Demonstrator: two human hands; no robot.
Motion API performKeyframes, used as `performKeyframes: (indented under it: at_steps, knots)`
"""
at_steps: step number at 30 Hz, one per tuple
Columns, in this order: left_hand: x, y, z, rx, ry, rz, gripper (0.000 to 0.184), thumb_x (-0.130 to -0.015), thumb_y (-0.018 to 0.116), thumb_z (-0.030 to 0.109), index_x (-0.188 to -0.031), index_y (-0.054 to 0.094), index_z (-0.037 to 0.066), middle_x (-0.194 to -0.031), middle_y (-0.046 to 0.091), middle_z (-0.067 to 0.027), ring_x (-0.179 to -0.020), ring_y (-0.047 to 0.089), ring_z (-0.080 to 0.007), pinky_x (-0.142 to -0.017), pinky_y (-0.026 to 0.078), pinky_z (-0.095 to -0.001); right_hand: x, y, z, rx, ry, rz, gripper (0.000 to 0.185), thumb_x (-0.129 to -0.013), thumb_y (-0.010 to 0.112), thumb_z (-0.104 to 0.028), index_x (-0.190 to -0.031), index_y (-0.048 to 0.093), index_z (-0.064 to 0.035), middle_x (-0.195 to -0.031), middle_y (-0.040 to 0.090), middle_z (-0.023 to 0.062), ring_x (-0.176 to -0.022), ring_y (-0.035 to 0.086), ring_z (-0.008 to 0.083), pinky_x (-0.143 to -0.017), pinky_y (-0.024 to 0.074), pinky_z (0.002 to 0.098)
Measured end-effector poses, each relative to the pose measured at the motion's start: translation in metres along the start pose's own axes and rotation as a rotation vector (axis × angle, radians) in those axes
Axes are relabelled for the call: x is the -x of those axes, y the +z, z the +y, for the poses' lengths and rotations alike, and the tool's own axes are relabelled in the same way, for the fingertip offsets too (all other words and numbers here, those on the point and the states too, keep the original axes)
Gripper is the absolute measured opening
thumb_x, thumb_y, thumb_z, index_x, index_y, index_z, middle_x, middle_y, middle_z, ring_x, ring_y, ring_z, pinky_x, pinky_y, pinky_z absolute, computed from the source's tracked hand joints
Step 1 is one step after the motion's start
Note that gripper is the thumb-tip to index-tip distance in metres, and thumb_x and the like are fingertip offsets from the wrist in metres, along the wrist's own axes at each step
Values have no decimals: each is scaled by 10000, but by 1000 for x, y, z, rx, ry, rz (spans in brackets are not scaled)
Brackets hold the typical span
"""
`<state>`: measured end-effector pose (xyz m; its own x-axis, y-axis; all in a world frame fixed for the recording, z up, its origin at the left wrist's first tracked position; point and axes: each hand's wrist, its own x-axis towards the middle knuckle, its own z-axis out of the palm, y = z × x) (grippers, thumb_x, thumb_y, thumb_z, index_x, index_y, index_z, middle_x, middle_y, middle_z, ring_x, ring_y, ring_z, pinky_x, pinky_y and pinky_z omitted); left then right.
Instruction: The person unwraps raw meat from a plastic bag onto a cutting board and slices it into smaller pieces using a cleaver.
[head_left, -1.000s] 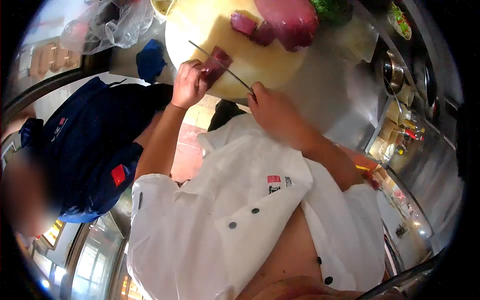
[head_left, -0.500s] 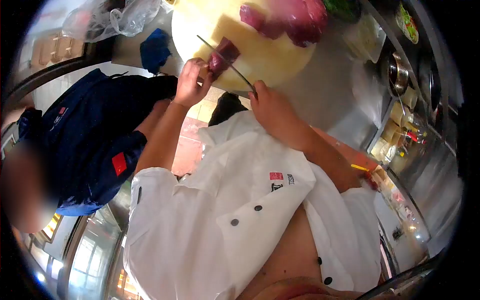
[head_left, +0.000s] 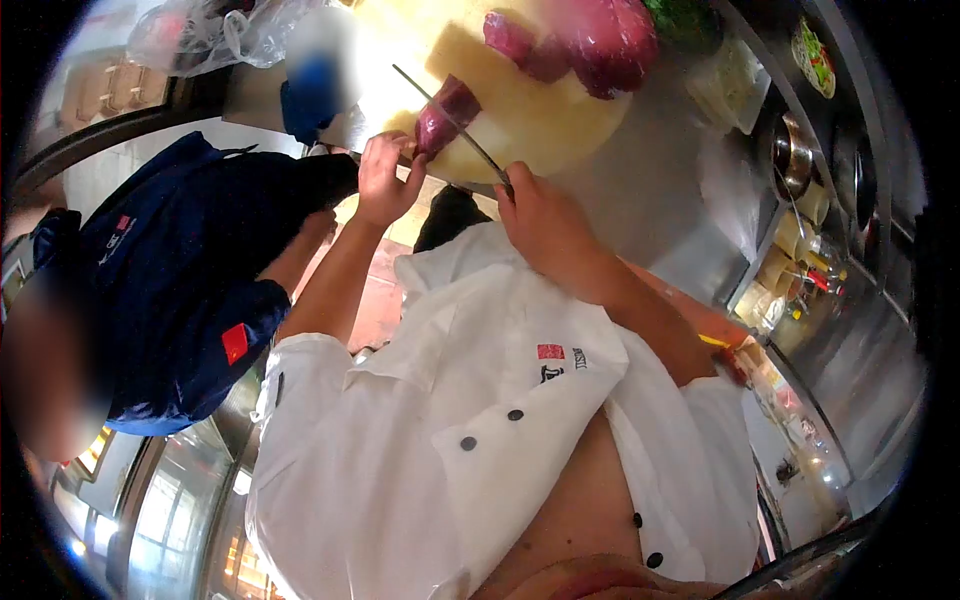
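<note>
A dark red piece of raw meat (head_left: 455, 101) lies near the close edge of a round, yellowish cutting board (head_left: 560, 125). My left hand (head_left: 387, 185) is at the near left end of this piece, with thumb and fingertips against it. In my right hand (head_left: 545, 225) is the handle of a knife (head_left: 467, 135), gripped in closed fingers. The thin blade crosses over the meat at a slant, its tip pointing to the far left. Larger chunks of red meat (head_left: 610, 50) rest at the far side of the board.
On the left stands a person in dark blue (head_left: 190, 280), close to my left arm. A blue cloth (head_left: 308, 100) and clear plastic bags (head_left: 235, 40) lie left of the board. Rightward are a metal counter (head_left: 665, 165), a metal pot (head_left: 792, 155) and several containers (head_left: 790, 250).
My left hand has shifted slightly down and left, its fingers a little straighter. Knife and meat stay almost in place. A pale blur now covers part of the blue cloth.
</note>
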<state>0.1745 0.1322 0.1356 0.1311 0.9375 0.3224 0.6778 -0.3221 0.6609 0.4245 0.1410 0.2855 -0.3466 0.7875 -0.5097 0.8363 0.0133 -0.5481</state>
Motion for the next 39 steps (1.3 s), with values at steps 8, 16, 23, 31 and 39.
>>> performKeyframes:
  at_steps: [8,16,23,31,39]
  knots:
    - [6,2,4,62,-45,43,301,-784,773,47,-1046,625,45,-1007,658,-146,-979,614,-358,-847,485,-431,-5,3,-1,-32,-14,-24,240,-1051,467,-239,-1072,487,0,-968,659,272,-907,656,474,-801,539,561]
    - [26,8,-2,-39,-78,87,335,-767,811,107,-1049,633,73,-1046,646,-135,-1017,605,-351,-885,464,-445,-10,16,6,3,-38,59,212,-1030,518,-237,-1070,481,-32,-864,667,260,-794,626,495,-693,484,573]
    - [22,9,6,-76,-103,67,421,-749,829,120,-1116,630,65,-1091,645,-155,-1049,607,-352,-892,469,-443,-14,19,10,33,-36,36,220,-1027,520,-231,-1071,473,-21,-848,667,260,-779,630,490,-690,488,580]
    - [3,17,10,-28,-92,96,442,-726,837,124,-1117,635,76,-1132,663,-136,-1029,617,-339,-892,475,-433,-15,21,10,65,-51,29,219,-1030,514,-229,-1073,469,-19,-852,667,267,-784,631,494,-693,491,577]
    - [3,19,6,-53,-94,78,422,-734,827,124,-1114,644,91,-1140,670,-119,-1039,617,-336,-889,472,-426,-12,15,6,-20,-59,45,206,-1029,517,-210,-1050,457,-14,-870,662,278,-793,624,500,-687,480,578]
